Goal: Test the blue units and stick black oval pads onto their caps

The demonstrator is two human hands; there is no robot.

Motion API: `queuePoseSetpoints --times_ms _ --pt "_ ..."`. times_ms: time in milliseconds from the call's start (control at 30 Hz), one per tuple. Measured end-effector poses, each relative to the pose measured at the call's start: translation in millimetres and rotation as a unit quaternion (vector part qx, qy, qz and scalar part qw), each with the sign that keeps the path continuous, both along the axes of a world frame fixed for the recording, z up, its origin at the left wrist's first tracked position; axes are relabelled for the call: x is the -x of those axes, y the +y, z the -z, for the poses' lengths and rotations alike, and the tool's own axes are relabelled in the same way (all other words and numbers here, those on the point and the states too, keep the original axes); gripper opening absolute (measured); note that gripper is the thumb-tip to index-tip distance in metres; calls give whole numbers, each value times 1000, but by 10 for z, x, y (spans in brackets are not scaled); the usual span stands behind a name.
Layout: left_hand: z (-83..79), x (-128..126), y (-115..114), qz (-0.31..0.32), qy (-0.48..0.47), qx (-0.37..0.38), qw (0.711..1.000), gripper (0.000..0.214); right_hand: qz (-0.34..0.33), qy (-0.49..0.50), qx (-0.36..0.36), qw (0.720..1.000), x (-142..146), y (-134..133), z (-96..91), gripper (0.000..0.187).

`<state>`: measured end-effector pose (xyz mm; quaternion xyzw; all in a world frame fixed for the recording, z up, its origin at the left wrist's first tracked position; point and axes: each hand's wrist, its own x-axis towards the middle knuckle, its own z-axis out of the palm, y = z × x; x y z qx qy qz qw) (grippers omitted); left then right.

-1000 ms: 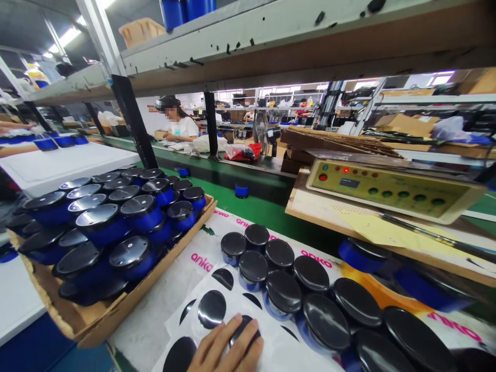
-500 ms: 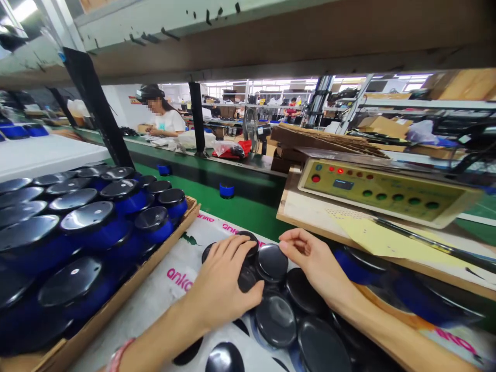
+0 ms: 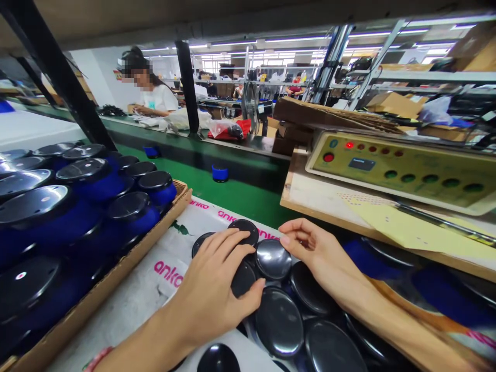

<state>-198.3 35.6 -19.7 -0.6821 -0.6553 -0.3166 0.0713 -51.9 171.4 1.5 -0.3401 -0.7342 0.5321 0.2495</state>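
Several round blue units with glossy black tops stand in a cluster on a white printed sheet in front of me. My left hand lies flat over the far-left units, fingers stretched out and pressing on their black tops. My right hand hovers at the far edge of the cluster beside one shiny top, fingers curled inward toward the thumb; nothing shows inside them.
A cardboard tray packed with more blue units sits at my left. A wooden shelf with a green control panel overhangs on the right. Beyond runs a green conveyor belt carrying a blue unit. A seated person works across it.
One second ago only my left hand showed, on the sticker sheet near me. Since then both hands have reached to the cluster's far end, and my view moved forward and down.
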Motion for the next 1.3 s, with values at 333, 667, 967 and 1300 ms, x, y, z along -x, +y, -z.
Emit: queuePoseSetpoints --times_ms 333,667,967,1300 --pt "31 4 8 4 -1 -18 1000 25 2 -28 -79 996 -17 -21 84 18" --pt "17 -2 -4 7 5 -11 1000 26 5 -90 -187 978 -19 -92 53 14" --pt "49 2 3 6 3 -8 1000 25 -15 -118 -307 944 -16 -90 111 14" --pt "-580 171 -369 -70 -34 43 996 14 -274 3 -417 867 -159 -560 -424 19"
